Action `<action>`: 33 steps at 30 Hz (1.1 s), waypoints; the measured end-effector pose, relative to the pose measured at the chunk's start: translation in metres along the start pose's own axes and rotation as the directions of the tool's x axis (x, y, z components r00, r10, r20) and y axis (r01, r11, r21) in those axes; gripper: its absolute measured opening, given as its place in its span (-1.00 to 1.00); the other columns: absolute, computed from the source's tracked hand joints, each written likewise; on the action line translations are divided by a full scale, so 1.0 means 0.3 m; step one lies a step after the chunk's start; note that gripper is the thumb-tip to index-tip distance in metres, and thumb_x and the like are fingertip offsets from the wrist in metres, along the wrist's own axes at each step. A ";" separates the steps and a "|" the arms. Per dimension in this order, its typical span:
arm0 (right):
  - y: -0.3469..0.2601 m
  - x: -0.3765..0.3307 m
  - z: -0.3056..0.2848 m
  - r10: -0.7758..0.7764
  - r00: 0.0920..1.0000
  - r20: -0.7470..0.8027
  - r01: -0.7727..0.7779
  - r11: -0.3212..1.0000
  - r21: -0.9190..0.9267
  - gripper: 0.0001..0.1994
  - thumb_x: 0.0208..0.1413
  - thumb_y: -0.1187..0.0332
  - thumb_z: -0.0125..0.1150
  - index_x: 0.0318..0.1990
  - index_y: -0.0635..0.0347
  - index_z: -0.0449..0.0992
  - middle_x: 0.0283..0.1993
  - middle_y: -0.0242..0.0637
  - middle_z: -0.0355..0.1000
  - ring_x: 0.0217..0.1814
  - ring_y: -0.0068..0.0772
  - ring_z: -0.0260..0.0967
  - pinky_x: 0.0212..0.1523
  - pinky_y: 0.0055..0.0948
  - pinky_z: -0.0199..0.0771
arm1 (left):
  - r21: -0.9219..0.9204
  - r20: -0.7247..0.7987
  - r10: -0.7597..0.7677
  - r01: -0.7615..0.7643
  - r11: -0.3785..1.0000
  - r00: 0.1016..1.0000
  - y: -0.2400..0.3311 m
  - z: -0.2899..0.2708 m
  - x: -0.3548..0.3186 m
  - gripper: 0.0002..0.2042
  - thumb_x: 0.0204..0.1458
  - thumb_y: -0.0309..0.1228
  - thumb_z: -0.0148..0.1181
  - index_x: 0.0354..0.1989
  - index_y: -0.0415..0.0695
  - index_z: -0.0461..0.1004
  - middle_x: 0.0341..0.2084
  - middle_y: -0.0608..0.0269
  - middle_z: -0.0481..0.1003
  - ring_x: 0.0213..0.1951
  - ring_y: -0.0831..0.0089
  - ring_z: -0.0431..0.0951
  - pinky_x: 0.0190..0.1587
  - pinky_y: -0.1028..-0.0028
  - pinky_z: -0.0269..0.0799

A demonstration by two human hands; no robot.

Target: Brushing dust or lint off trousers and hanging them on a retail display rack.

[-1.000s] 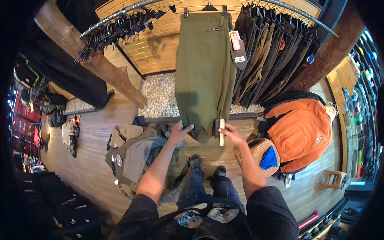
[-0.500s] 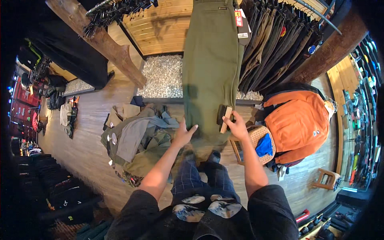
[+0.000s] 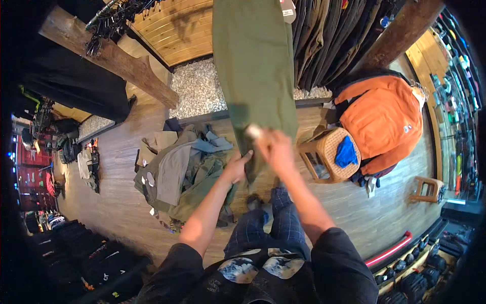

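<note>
The olive green trousers hang from above, long axis running from far down toward the person, their hem ending right at both hands. The orange jacket lies right, over a wicker stool; a heap of clothes covers the floor left. Nothing stands between hands and cloth. The right hand is closed on the hem and a pale tag; the left hand pinches the hem's left edge, a little nearer.
</note>
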State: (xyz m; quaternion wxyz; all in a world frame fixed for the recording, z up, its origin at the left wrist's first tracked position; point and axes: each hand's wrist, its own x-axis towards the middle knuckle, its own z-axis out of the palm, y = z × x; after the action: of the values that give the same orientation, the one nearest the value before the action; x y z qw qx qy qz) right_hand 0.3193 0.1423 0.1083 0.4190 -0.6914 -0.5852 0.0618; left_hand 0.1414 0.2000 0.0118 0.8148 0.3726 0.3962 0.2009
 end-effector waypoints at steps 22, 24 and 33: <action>0.223 -0.279 -0.029 0.453 0.651 0.609 -0.697 0.038 0.716 -0.57 0.27 0.18 0.07 0.17 0.29 0.40 0.04 -0.32 0.45 0.07 -0.53 0.37 0.08 -0.51 0.34 | -0.057 0.126 -0.097 0.104 0.993 0.987 0.044 -0.043 -0.227 -0.49 0.15 -0.16 0.22 0.17 -0.20 0.32 0.11 0.19 0.41 0.09 0.39 0.43 0.16 0.31 0.33; 0.204 -0.301 -0.079 0.488 0.625 0.609 -0.717 0.052 0.695 -0.56 0.27 0.17 0.07 0.17 0.28 0.40 0.03 -0.33 0.45 0.06 -0.54 0.37 0.07 -0.52 0.33 | 0.280 0.085 0.016 -0.039 0.959 0.996 0.003 -0.036 -0.265 -0.44 0.07 -0.18 0.32 0.16 -0.23 0.34 0.08 0.17 0.44 0.04 0.40 0.45 0.14 0.34 0.32; 0.127 -0.440 -0.200 0.696 0.685 0.215 -0.679 0.502 0.536 -0.67 0.20 0.22 0.24 -0.02 0.29 0.55 -0.07 -0.37 0.49 -0.04 -0.58 0.36 0.02 -0.52 0.34 | 0.342 0.299 0.022 -0.129 0.931 0.954 -0.236 0.061 -0.408 -0.48 0.01 -0.32 0.38 0.12 -0.27 0.38 -0.03 0.19 0.52 0.00 0.39 0.47 0.11 0.37 0.34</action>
State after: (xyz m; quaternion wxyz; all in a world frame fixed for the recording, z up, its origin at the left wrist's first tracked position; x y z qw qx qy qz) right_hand 0.3422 -0.0004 0.0686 0.5562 -0.7053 -0.2083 0.3869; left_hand 0.0840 0.0702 0.0258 0.7742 0.5550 0.2874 0.1000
